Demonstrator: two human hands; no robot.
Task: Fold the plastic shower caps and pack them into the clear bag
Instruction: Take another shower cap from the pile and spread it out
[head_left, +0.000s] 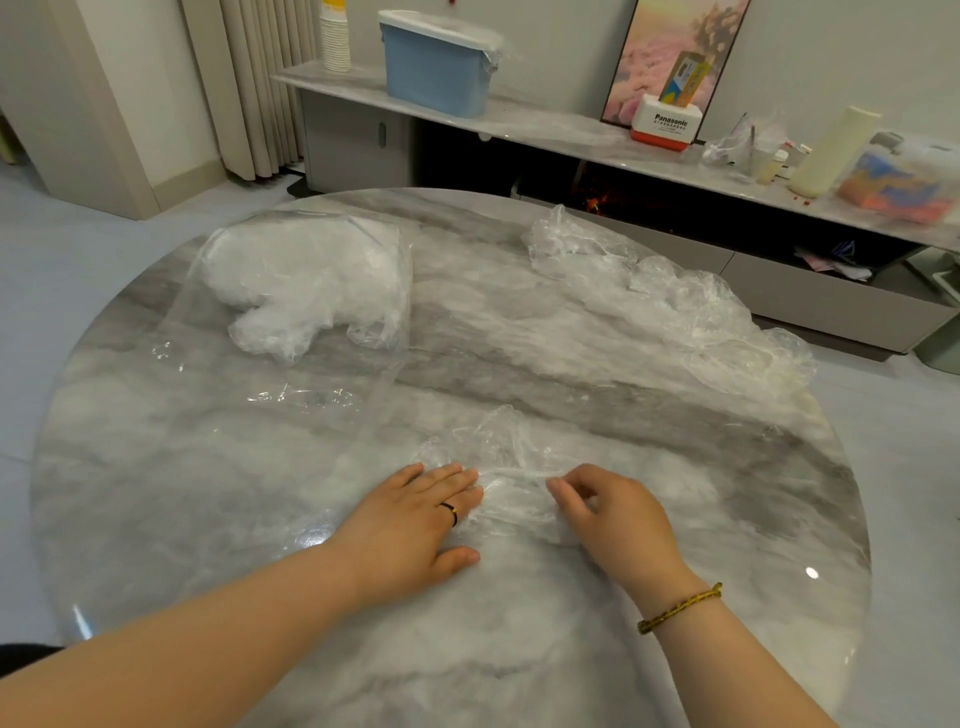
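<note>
Shower cap (498, 457): I see it lying crumpled on the table (208, 493) right in front of me, between both hands.
Left hand (415, 525): fingers straight, pressing flat on the cap's left edge.
Right hand (618, 514): fingers curled, pinching the film at its right edge; a taut crease runs between the hands.
Clear bag (301, 397): far left, with white folded caps already inside.
Loose caps (675, 306): heaped far right, well apart from the bag.
Handling: I judge the film nearly weightless, limp and slick on the marble, prone to springing open.
Where to hold: I would pin one side flat and pinch the gathered rim.
</note>
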